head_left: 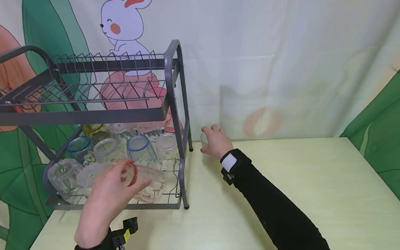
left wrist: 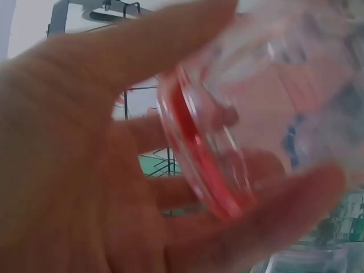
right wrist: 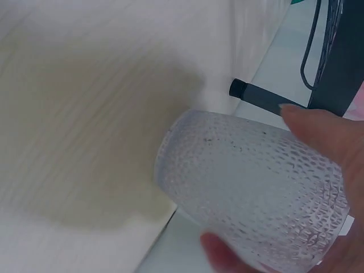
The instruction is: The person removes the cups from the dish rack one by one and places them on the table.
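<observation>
My left hand (head_left: 109,188) holds a clear glass with a red rim (head_left: 153,185) on its side, at the front of the rack's lower shelf. In the left wrist view the thumb and fingers curl round this glass near the red rim, blurred. To the right of the rack, my right hand (head_left: 217,141) grips a clear textured glass (right wrist: 244,176) near the back of the table. Much of that glass is hidden by the hand in the head view. The right wrist view shows thumb and fingers on opposite sides of it, its far end close over the tabletop.
A dark two-tier dish rack (head_left: 72,118) stands on the left. Several upside-down glasses, among them a blue-rimmed glass (head_left: 141,149), fill its lower shelf. Its right posts rise between my hands. A printed curtain (head_left: 268,59) hangs behind the pale table (head_left: 292,173).
</observation>
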Tool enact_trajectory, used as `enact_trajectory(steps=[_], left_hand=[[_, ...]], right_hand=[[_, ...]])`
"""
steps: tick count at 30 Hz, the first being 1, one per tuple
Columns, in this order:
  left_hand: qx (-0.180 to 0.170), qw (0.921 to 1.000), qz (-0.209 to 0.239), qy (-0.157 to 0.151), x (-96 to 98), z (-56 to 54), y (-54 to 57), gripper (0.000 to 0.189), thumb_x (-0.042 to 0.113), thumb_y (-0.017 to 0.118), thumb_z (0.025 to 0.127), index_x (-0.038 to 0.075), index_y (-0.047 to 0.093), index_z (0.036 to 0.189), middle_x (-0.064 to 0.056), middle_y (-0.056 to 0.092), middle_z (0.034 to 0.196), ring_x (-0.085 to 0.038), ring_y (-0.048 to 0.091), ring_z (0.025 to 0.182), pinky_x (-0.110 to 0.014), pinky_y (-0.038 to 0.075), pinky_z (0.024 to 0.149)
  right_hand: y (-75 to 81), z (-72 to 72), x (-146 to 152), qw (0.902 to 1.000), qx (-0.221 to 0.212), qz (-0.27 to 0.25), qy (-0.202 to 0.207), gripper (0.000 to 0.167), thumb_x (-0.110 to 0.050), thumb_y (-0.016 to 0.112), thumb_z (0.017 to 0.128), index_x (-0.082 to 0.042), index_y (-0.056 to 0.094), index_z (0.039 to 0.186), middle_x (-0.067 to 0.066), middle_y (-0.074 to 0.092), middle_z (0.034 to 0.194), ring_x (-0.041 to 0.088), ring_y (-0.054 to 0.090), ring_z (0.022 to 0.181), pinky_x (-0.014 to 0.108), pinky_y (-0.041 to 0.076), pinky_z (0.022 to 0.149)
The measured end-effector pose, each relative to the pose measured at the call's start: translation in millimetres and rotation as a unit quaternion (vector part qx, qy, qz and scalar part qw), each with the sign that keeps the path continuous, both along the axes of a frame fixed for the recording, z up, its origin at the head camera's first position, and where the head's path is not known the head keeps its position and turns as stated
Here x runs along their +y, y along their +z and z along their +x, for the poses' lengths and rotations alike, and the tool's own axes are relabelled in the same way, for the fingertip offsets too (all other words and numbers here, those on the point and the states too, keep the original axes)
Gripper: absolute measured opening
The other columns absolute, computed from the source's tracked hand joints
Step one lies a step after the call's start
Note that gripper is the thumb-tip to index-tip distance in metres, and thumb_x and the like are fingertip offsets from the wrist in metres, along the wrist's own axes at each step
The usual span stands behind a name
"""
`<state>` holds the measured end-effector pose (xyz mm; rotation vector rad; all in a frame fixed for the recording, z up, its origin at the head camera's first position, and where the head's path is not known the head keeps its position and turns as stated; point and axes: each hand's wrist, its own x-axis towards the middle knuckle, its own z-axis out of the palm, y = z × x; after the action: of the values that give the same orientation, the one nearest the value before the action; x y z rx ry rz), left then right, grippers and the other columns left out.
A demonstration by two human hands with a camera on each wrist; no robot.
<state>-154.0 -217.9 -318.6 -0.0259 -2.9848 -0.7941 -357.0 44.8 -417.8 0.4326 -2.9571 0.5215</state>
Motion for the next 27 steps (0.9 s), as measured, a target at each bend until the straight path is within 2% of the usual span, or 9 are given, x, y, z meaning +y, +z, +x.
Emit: enact_trajectory(steps=[2,5,9,11,16,20,22,27], left_hand=[[-0.002,0.9999,0.006,-0.011,0.9,-0.2,1.2,0.084,0.056,0.070,0.085,0.002,0.043,0.142,-0.027,0.055,0.126,-0.042,0.055,0.109,-0.057,0.052,0.082],[-0.005,0.9996,0.016,-0.022,3.3,0.0,3.4,0.084,0.058,0.070,0.084,0.004,0.043,0.143,-0.025,0.055,0.128,-0.041,0.056,0.110,-0.057,0.052,0.084],[-0.006,0.9992,0.018,-0.035,6.9,0.7,5.6,0.086,0.062,0.068,0.083,0.006,0.043,0.144,-0.023,0.056,0.128,-0.040,0.057,0.109,-0.056,0.052,0.084],[-0.006,0.9991,0.021,-0.038,8.1,0.9,6.3,0.089,0.064,0.067,0.082,0.005,0.043,0.144,-0.023,0.056,0.127,-0.040,0.058,0.107,-0.055,0.053,0.082],[-0.006,0.9977,0.048,-0.049,11.1,0.7,6.8,0.089,0.065,0.069,0.079,0.006,0.045,0.142,-0.020,0.061,0.120,-0.029,0.067,0.091,-0.051,0.056,0.079],[-0.019,0.9950,0.078,-0.059,14.6,-0.5,6.8,0.084,0.063,0.070,0.079,0.012,0.046,0.140,-0.014,0.065,0.115,-0.015,0.069,0.074,-0.051,0.054,0.082],[-0.025,0.9939,0.087,-0.062,16.3,-1.6,6.2,0.083,0.064,0.070,0.079,0.013,0.046,0.140,-0.013,0.065,0.113,-0.012,0.068,0.068,-0.051,0.054,0.083],[-0.020,0.9938,0.088,-0.066,18.2,-2.6,5.1,0.081,0.065,0.069,0.079,0.014,0.047,0.138,-0.013,0.065,0.115,-0.018,0.069,0.082,-0.048,0.055,0.080]], right_hand=[[-1.2,0.5,-1,1.0000,-0.003,0.006,-0.002,0.079,-0.033,0.084,0.078,-0.017,0.046,0.145,0.021,0.039,0.144,0.042,0.040,0.127,0.053,0.056,0.078],[-1.1,1.7,-1,0.9998,-0.019,0.009,-0.006,0.091,-0.038,0.086,0.074,-0.022,0.039,0.150,0.023,0.025,0.153,0.046,0.025,0.138,0.062,0.052,0.083],[6.5,5.7,1,0.9992,-0.037,0.007,-0.011,0.105,-0.044,0.087,0.070,-0.029,0.028,0.155,0.020,0.005,0.161,0.047,0.001,0.145,0.079,0.032,0.092],[14.2,10.0,2,0.9993,-0.035,0.010,-0.008,0.109,-0.046,0.087,0.070,-0.031,0.023,0.157,0.018,-0.001,0.162,0.045,-0.004,0.145,0.082,0.024,0.095],[34.7,28.6,8,0.9998,-0.017,-0.004,0.009,0.114,-0.047,0.088,0.068,-0.032,0.019,0.158,0.018,-0.003,0.162,0.044,-0.007,0.145,0.081,0.011,0.100],[41.6,47.5,20,0.9978,-0.003,-0.062,0.023,0.114,-0.050,0.087,0.068,-0.032,0.020,0.157,0.020,0.004,0.161,0.045,-0.002,0.145,0.080,0.005,0.102],[43.0,58.0,28,0.9951,-0.007,-0.093,0.032,0.113,-0.050,0.087,0.069,-0.033,0.019,0.157,0.020,0.005,0.161,0.045,-0.003,0.145,0.079,0.003,0.103],[46.5,84.7,53,0.9861,-0.029,-0.149,0.068,0.110,-0.043,0.086,0.073,-0.034,0.016,0.158,0.017,0.004,0.162,0.042,-0.006,0.146,0.076,0.001,0.106]])
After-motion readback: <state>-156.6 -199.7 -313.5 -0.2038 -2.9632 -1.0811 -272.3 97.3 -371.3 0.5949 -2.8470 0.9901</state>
